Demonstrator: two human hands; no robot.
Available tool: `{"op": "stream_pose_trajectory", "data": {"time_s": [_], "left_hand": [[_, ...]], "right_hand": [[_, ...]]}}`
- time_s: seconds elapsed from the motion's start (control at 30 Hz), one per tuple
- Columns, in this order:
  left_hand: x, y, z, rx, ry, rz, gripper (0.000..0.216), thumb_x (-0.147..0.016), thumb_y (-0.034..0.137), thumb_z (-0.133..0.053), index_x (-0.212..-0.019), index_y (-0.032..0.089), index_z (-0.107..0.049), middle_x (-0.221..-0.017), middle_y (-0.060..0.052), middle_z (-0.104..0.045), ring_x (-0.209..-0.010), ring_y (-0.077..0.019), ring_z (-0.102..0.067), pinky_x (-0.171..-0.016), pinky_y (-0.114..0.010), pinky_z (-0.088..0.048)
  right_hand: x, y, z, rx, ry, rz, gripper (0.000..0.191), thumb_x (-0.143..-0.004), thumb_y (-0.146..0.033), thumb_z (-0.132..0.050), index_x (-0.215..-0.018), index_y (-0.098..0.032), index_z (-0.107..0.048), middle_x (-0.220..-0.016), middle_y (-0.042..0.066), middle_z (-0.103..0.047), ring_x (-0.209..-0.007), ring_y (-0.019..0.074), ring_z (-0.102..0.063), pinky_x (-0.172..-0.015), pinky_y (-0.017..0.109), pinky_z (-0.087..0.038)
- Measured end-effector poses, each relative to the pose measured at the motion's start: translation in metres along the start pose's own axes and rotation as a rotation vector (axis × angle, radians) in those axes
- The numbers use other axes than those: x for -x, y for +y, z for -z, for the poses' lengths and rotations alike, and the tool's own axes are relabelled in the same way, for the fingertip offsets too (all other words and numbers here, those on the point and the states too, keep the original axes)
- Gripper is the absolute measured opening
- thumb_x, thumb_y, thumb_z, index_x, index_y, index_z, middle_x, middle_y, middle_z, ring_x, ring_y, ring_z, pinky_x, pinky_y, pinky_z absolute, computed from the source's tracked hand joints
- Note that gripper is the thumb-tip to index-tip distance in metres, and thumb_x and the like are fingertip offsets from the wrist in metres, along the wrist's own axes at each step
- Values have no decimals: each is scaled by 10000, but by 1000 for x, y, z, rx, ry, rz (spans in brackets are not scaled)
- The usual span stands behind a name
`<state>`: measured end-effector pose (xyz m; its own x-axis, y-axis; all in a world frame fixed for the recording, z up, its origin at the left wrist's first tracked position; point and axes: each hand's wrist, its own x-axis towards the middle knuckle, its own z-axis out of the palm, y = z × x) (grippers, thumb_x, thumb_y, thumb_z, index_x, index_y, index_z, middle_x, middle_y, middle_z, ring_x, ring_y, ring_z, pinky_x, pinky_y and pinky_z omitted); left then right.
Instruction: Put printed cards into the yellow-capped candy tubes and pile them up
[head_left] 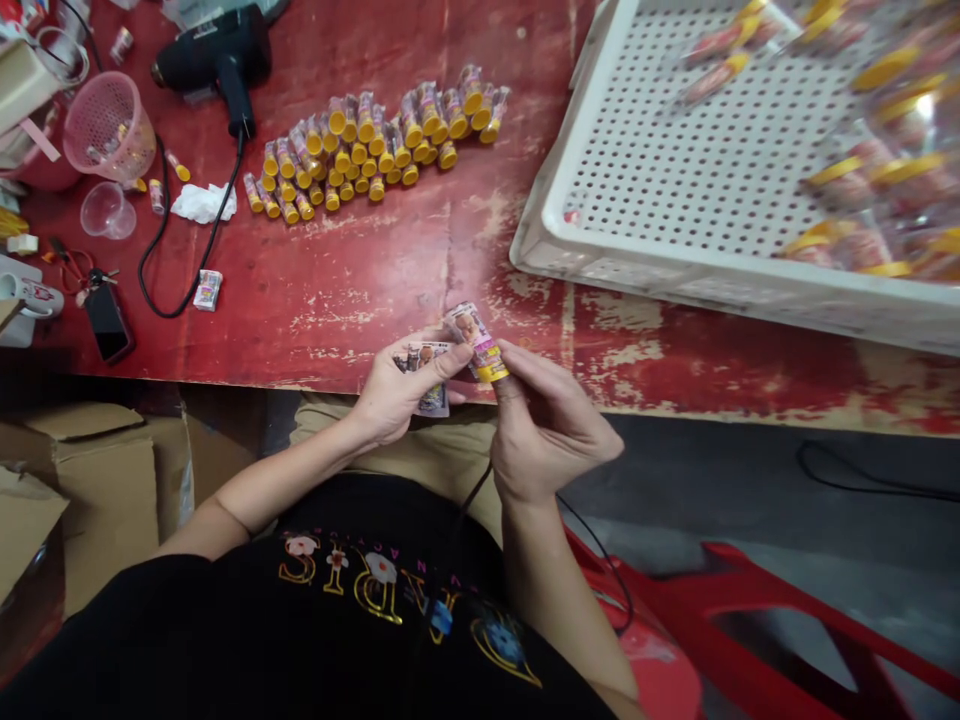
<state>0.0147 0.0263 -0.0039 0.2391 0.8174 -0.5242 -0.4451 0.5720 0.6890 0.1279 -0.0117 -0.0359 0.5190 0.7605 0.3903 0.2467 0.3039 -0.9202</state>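
My left hand (394, 392) is closed on a stack of flat printed sleeves (433, 402), its thumb lying across them. Between my two hands, over the table's front edge, is a small tube (478, 342) with a printed wrap and a yellow lower end. My right hand (544, 425) pinches it near that yellow end, while my left thumb tip touches its printed side. Whether the wrap fully covers the tube cannot be made out. Farther back on the table stand several yellow-capped tubes (360, 155) in a tight group, with clear film sticking up from their tops.
A white perforated crate (600, 225) at the right holds larger yellow-lidded packs (847, 180). A black heat gun (217, 60) lies back left, its cord looping near a folded printed bundle (208, 290). Left are a pink basket (112, 125), a phone (107, 318) and a mug (34, 297).
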Motion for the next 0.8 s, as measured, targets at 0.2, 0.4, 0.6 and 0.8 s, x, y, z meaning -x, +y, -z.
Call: {"op": "stream_pose_trajectory", "data": {"time_s": [0.2,0.4,0.6,0.8], "left_hand": [[-26,4,7,81,49,-10,505,-559,416,-957,-908,143,-714,-787,-19,-722,-656,-125,-675,-578,-223,-541],[-62,27,19,290,247,51,258,-782,292,-833,-943,128,-716,-853,-54,-754,-663,-114,-688,-629,-226,-547],[-58,42,42,381,349,72,103,-852,45,-680,-925,101,-725,-845,-76,-766,-708,-127,-722,-726,-255,-591],[-62,38,55,381,392,145,65,-836,52,-721,-863,110,-718,-788,-41,-744,-656,-106,-707,-629,-206,-583]], "right_hand": [[-7,18,-20,-5,-5,-90,168,-864,-255,-733,-1018,-258,-799,-985,33,-798,-930,215,-768,-920,444,-629],[-99,85,-106,2,-32,-56,193,-877,-310,-683,-1001,-198,-778,-970,49,-785,-909,198,-749,-880,409,-617],[-209,141,-221,287,-425,51,173,-891,-122,-580,-972,-166,-727,-1126,104,-743,-1152,240,-658,-1112,516,-465],[-305,160,-131,490,-336,136,193,-909,-152,-563,-768,-117,-690,-1059,100,-704,-1268,253,-607,-1110,414,-442]]}}
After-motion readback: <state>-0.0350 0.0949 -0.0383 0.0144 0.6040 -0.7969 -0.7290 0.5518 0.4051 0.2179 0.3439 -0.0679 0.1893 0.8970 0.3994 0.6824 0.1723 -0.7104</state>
